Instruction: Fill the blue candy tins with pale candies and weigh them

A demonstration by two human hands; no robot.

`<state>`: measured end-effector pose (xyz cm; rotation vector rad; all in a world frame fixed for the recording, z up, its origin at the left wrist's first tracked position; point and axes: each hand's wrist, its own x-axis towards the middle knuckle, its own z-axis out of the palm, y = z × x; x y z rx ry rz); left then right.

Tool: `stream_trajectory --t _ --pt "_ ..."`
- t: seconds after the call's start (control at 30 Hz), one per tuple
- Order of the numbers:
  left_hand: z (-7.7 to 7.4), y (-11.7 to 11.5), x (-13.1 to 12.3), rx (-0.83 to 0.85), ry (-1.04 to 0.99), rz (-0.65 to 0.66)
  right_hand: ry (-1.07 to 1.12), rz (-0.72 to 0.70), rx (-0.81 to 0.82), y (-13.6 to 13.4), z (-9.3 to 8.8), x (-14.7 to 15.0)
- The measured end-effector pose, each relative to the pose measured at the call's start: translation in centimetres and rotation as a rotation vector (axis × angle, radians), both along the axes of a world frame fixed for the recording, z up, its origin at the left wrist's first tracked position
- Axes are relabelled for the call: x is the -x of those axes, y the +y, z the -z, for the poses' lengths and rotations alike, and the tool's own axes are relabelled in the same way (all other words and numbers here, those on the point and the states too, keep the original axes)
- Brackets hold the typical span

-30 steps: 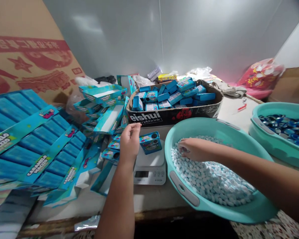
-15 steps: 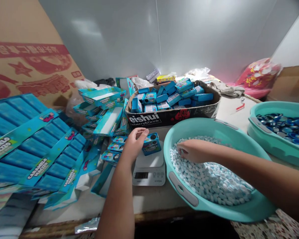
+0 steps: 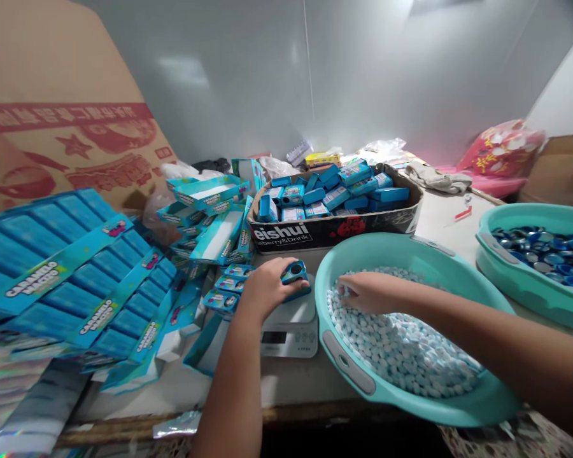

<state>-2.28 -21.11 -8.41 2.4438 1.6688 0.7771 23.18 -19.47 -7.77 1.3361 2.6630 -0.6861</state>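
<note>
My left hand (image 3: 268, 285) is closed round a small blue candy tin (image 3: 295, 271) with a round dark opening in its top. Under the tin is a white kitchen scale (image 3: 290, 342), its display partly in view. On the right, my right hand (image 3: 361, 292) dips into small white and pale-blue candies (image 3: 410, 356) in a turquoise basin (image 3: 458, 267). Its fingers are curled together, and their tips and anything between them are hidden. Several blue tins (image 3: 222, 300) stand in rows just left of my left hand.
Behind the scale stands a black cardboard box (image 3: 334, 234) heaped with blue tins. Blue display trays (image 3: 219, 238) and packed cartons (image 3: 76, 273) pile up on the left. A second turquoise basin (image 3: 516, 283) of round metal lids is at right. A cloth (image 3: 437, 178) lies behind.
My left hand has moved from beside the tin to grasp it, fingers now over its near side. My right hand stays low in the candies. The view has shifted slightly.
</note>
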Motion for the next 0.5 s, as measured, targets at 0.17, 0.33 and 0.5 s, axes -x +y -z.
stream_trajectory --t 0.17,0.33,0.5 --pt "-1.8 -5.2 4.8 -0.106 0.125 0.019 0.036 -0.014 -0.011 -0.1 0.0 -0.2" --pt "-2.8 -9.3 11.2 -0.115 0.172 0.004 0.029 -0.027 0.027 -0.8 -1.6 -0.3" --pt "-1.2 -8.8 13.4 -0.16 0.156 0.04 0.021 -0.028 0.044 -0.8 -1.5 -0.4"
